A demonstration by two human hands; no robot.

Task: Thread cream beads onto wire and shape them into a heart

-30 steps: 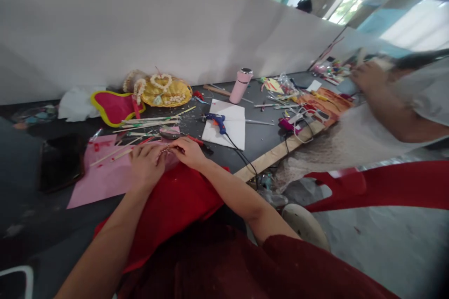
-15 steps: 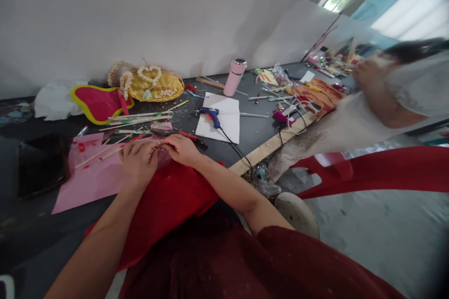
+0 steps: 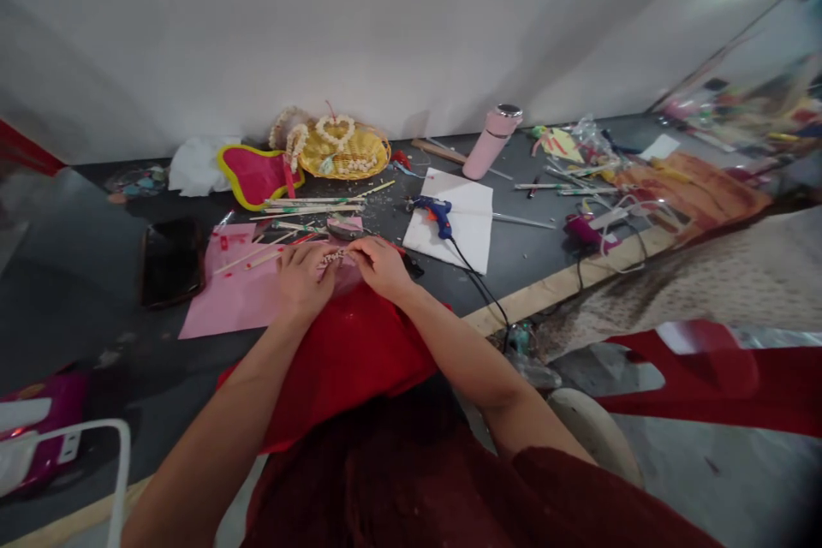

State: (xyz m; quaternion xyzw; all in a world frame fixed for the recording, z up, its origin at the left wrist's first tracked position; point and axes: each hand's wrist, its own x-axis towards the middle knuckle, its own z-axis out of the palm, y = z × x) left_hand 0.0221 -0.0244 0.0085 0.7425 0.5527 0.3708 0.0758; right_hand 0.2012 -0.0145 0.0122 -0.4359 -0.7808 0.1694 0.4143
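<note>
Between my two hands runs a short string of small whitish beads [image 3: 332, 258], near the table's front edge. My left hand [image 3: 304, 278] is closed on its left end, fingers curled over the pink paper [image 3: 224, 305]. With thumb and fingertips pinched together, my right hand [image 3: 381, 267] grips the other end. Red cloth [image 3: 347, 360] lies below my wrists, across my lap and the table edge. Just beyond my fingers are thin sticks [image 3: 308, 207] and a small pink piece [image 3: 345, 224]. The far end of the beads is partly hidden by my fingers.
A yellow basket [image 3: 378, 161] with beaded loops stands by the wall, beside a pink-and-yellow padded shape [image 3: 253, 178]. Right of my hands, a blue glue gun [image 3: 437, 212] rests on white paper [image 3: 472, 248]. Behind it stands a pink bottle [image 3: 491, 144]. A phone [image 3: 172, 263] lies left.
The view has swung left, so the table things sit further right and the co-worker's upper body has left the picture. My hands stay together, and the beads between them show more clearly.
</note>
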